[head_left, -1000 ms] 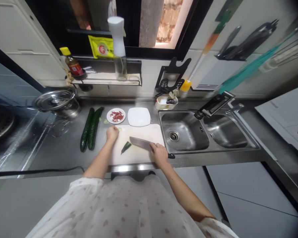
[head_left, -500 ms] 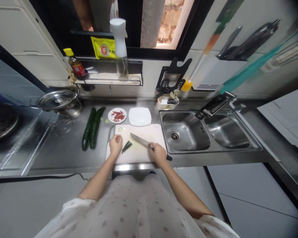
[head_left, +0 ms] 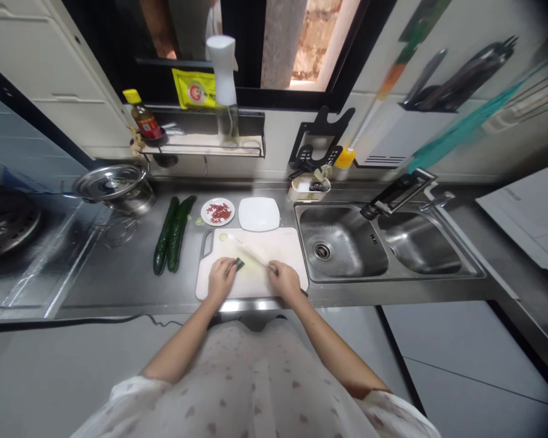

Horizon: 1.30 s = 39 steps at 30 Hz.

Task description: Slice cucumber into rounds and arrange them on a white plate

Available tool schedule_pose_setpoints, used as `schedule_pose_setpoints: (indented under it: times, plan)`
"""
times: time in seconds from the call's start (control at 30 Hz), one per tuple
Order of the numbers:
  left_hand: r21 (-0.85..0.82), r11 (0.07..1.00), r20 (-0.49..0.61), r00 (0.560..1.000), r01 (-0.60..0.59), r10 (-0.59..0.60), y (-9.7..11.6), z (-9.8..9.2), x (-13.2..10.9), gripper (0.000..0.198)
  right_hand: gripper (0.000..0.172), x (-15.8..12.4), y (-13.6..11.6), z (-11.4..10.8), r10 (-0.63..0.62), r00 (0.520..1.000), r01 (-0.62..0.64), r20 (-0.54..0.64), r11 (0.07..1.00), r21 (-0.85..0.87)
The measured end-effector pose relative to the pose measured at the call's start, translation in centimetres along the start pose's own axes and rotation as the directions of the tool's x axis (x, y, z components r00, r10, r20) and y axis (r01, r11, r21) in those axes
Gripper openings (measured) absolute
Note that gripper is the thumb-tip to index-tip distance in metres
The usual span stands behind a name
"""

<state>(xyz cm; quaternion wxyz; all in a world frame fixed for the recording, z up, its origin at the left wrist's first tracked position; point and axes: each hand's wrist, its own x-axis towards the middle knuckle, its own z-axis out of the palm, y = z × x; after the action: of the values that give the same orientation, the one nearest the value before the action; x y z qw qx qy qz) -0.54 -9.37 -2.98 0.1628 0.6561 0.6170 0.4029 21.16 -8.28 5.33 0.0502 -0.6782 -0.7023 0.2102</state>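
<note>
in the head view, the left hand [head_left: 222, 278] has its fingers pinched on a small dark-green cucumber piece [head_left: 240, 263] above the smooth white cutting board [head_left: 283, 243]. the right hand [head_left: 285, 281] wraps its fingers round the handle of a flat metal knife [head_left: 253, 252], blade slanting, edge-thin. glossy, bumpy long cucumbers [head_left: 164, 237] lie on the steel tabletop [head_left: 119, 274], near a round plate [head_left: 205, 213] of red bits [head_left: 219, 213].

The cucumber piece [head_left: 240, 263] is dark green, the board [head_left: 256, 282] white, the shirt [head_left: 242, 383] white with brownish spots.
</note>
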Motion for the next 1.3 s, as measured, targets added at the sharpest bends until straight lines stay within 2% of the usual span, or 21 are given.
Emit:
schedule_pose_setpoints:
  times: [0.23,0.57,0.73,0.93,1.3]
  plan:
    - [0.044,0.998,0.044,0.998,-0.042,0.040,-0.4,0.4,-0.3,0.027,0.030,-0.3,-0.9,0.7,-0.057,0.996,0.059,0.073,0.998,-0.021]
    - [0.005,0.990,0.144,0.980,-0.139,0.137,-1.1,0.4,0.2,0.029,0.031,0.0,-2.4,0.7,-0.088,0.980,0.101,0.178,0.993,-0.065]
    - [0.020,0.983,0.151,0.972,-0.185,0.180,-1.9,0.6,0.3,0.030,0.033,0.0,-2.8,1.2,-0.085,0.975,0.111,0.206,0.986,-0.122]
    - [0.043,0.976,0.146,0.968,-0.213,0.205,-2.3,0.8,0.2,0.030,0.032,-0.2,-3.8,0.7,-0.114,0.968,0.154,0.224,0.974,-0.168]
    - [0.067,0.973,0.160,0.965,-0.219,0.206,-2.7,1.0,0.2,0.031,0.028,-0.6,-4.9,0.6,-0.131,0.952,0.193,0.276,0.959,-0.210]
